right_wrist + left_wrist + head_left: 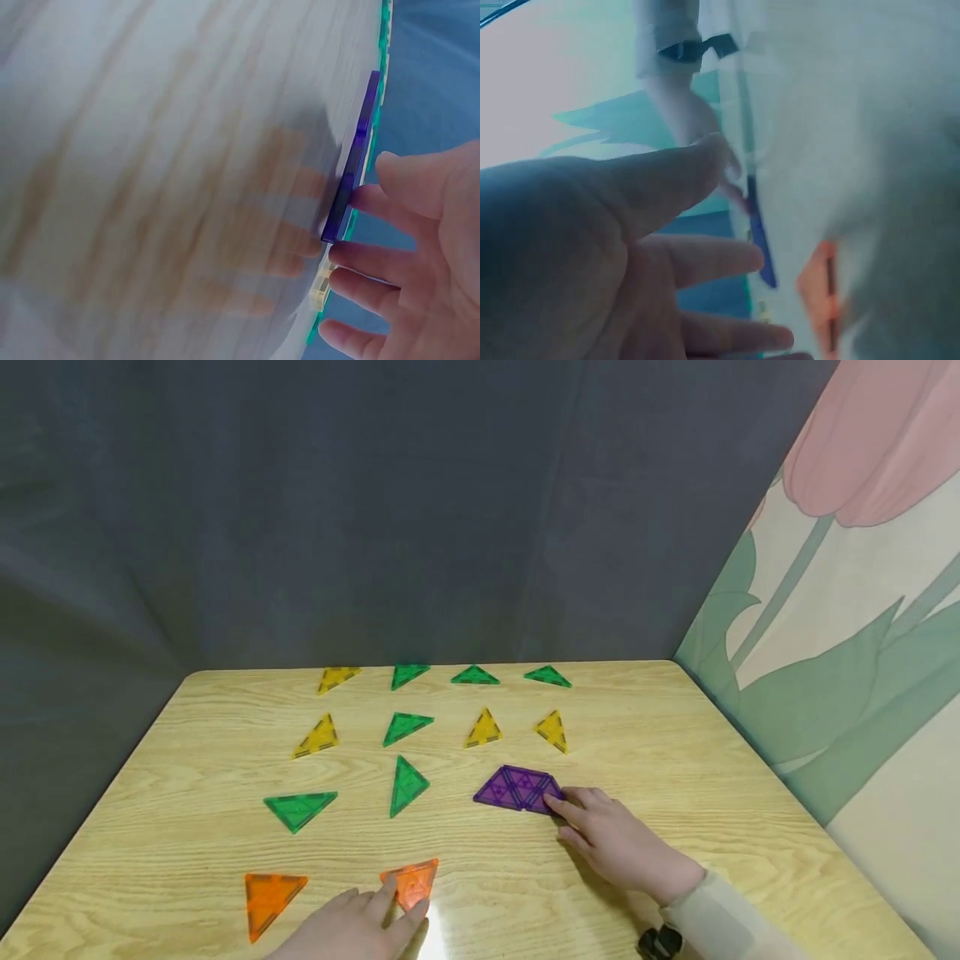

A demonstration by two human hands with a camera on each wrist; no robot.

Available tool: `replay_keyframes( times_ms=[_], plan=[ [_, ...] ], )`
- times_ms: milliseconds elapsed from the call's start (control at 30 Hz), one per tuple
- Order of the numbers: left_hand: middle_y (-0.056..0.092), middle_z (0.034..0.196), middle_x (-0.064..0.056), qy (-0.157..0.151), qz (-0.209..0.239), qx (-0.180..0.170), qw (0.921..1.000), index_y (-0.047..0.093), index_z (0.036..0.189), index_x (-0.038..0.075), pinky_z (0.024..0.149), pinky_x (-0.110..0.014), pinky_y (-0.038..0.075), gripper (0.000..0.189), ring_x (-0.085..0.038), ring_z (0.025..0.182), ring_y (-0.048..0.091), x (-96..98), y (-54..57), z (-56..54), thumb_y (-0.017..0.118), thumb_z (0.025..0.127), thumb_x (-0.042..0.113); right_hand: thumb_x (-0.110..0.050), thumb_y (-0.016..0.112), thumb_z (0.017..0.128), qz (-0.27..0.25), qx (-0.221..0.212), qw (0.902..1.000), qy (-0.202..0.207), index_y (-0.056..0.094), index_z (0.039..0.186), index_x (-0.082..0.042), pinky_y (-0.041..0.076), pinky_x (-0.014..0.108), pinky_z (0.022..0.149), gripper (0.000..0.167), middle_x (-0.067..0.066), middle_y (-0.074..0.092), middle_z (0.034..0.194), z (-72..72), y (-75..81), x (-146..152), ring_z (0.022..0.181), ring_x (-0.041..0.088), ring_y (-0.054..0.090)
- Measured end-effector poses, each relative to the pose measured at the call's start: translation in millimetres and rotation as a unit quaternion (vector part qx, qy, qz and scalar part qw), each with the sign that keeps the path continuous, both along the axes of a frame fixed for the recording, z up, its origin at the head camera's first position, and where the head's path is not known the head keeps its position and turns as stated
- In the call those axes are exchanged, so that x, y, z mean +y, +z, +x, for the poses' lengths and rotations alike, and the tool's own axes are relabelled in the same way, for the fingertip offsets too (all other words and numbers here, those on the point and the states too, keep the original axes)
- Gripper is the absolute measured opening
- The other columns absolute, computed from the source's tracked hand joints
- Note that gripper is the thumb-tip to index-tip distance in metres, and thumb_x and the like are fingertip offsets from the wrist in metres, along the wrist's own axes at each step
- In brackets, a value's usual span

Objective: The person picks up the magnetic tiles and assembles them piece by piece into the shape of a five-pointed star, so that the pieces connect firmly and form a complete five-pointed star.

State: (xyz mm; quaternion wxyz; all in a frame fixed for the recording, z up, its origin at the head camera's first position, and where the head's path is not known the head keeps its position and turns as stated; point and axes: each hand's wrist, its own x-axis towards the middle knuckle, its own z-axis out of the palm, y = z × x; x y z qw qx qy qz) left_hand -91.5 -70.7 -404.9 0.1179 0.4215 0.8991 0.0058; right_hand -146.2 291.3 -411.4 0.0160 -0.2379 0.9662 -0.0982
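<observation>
Three purple triangular tiles (513, 788) lie edge to edge as a trapezoid on the table. My right hand (611, 837) touches their right end with its fingertips. Seen in the right wrist view, its fingers are extended beside the purple tiles (352, 161), not wrapped round them. At the front, my left hand (356, 928) reaches over an orange triangular tile (415, 880), index finger at its upper left edge and thumb at its right side. The left wrist view has this thumb and these fingers (712, 255) spread and nearly straight.
Another orange triangle (272, 897) lies left of the left hand. Green triangles (407, 785) and yellow triangles (483, 729) stand spaced out in rows toward the far edge. A dark curtain (375, 510) hangs behind the wooden table (187, 843); a tulip-patterned wall (847, 693) borders it at right.
</observation>
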Motion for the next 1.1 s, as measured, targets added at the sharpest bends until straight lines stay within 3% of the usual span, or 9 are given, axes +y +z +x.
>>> replay_keyframes(
  times_ms=[100,200,367,567,800,1100],
  plan=[
    [0.062,0.123,-0.024,0.017,-0.009,0.002,0.9998,0.059,0.139,0.023,0.087,-0.045,0.054,0.076,-0.035,0.104,0.064,7.7,-12.0,0.7,0.038,0.089,0.077,-0.026,0.056,0.102,-0.005,-0.005,1.0,0.001,0.05,0.146,-0.01,0.041,0.062,0.099,0.047,0.019,0.049,0.141,0.9,0.3,-0.4,0.128,0.039,0.047],
    [0.057,0.131,-0.026,0.027,-0.011,-0.017,0.9994,0.058,0.14,0.024,0.095,-0.051,0.049,0.076,-0.038,0.115,0.059,12.9,-14.6,-1.7,0.037,0.089,0.077,-0.026,0.056,0.102,-0.01,-0.01,0.9999,0.003,0.05,0.145,-0.008,0.04,0.062,0.1,0.047,0.021,0.048,0.142,1.6,-0.1,-0.2,0.129,0.04,0.046],
    [0.049,0.142,-0.022,-0.016,0.014,-0.026,0.9994,0.054,0.144,0.028,0.101,-0.052,0.045,0.073,-0.036,0.127,0.049,26.3,-6.6,-11.5,0.043,0.089,0.075,-0.026,0.055,0.103,-0.01,-0.017,0.9998,0.0,0.049,0.146,-0.007,0.038,0.062,0.103,0.048,0.023,0.045,0.144,1.7,0.3,0.4,0.131,0.042,0.043],
    [0.042,0.15,-0.012,-0.072,0.029,-0.025,0.9967,0.048,0.147,0.033,0.106,-0.053,0.039,0.059,-0.03,0.134,0.043,48.8,3.5,-29.3,0.055,0.094,0.058,-0.024,0.055,0.103,-0.024,-0.023,0.9994,0.012,0.048,0.146,-0.005,0.037,0.061,0.104,0.048,0.025,0.042,0.146,1.6,4.3,1.3,0.132,0.043,0.042],
    [0.041,0.151,-0.011,-0.02,-0.001,-0.014,0.9997,0.046,0.148,0.034,0.111,-0.055,0.03,0.061,-0.034,0.137,0.039,68.9,9.7,-35.9,0.058,0.093,0.058,-0.025,0.056,0.103,-0.028,-0.023,0.9992,0.016,0.048,0.147,-0.006,0.038,0.059,0.104,0.049,0.024,0.042,0.147,2.6,4.0,-0.5,0.132,0.042,0.043],
    [0.043,0.15,-0.013,0.008,0.0,-0.002,1.0,0.048,0.147,0.034,0.113,-0.057,0.026,0.061,-0.041,0.133,0.042,83.7,13.6,-42.2,0.059,0.092,0.058,-0.025,0.056,0.102,-0.027,-0.019,0.9994,0.011,0.048,0.147,-0.007,0.038,0.058,0.105,0.049,0.023,0.042,0.147,1.6,1.8,-0.1,0.132,0.041,0.043]
  ],
)
